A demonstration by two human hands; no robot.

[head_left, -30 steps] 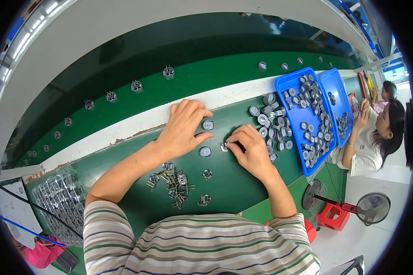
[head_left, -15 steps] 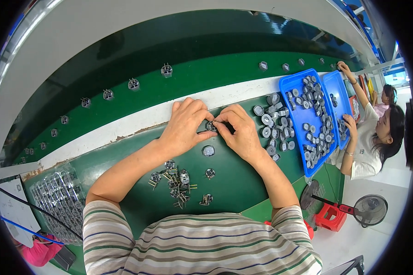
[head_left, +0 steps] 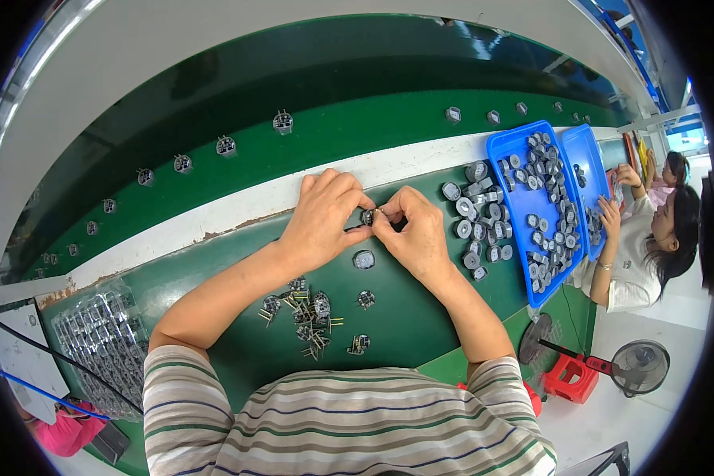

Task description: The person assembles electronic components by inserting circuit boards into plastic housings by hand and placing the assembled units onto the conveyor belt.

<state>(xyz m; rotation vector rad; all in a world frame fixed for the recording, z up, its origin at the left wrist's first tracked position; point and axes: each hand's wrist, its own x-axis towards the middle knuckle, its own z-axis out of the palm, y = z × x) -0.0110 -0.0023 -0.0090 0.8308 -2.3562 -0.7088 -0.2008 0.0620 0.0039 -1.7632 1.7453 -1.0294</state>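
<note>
My left hand (head_left: pixel 325 216) pinches a small round circuit board (head_left: pixel 367 216) between thumb and forefinger, close to the white ledge. The fingertips of my right hand (head_left: pixel 414 236) close on the board's other side and hide part of it. Just below sits a grey housing (head_left: pixel 363 259) by itself on the green bench. Nearer to me lies a loose pile of circuit boards (head_left: pixel 313 313) with brass-coloured pins. Two more boards, an upper one (head_left: pixel 365 299) and a lower one (head_left: pixel 358 343), rest right of the pile.
Several grey round housings (head_left: pixel 477 210) cluster beside a blue tray (head_left: pixel 529 285) of similar parts. Beyond the white ledge (head_left: pixel 254 198), a green belt (head_left: pixel 341 131) carries spaced parts. Clear plastic trays (head_left: pixel 99 341) stack at left. A co-worker (head_left: pixel 639 254) sits at right by another blue tray.
Parts on the belt have shifted slightly left. My right fingers have moved a little on the board, while my left hand stays nearly still. The co-worker's far hand has drawn back from the belt.
</note>
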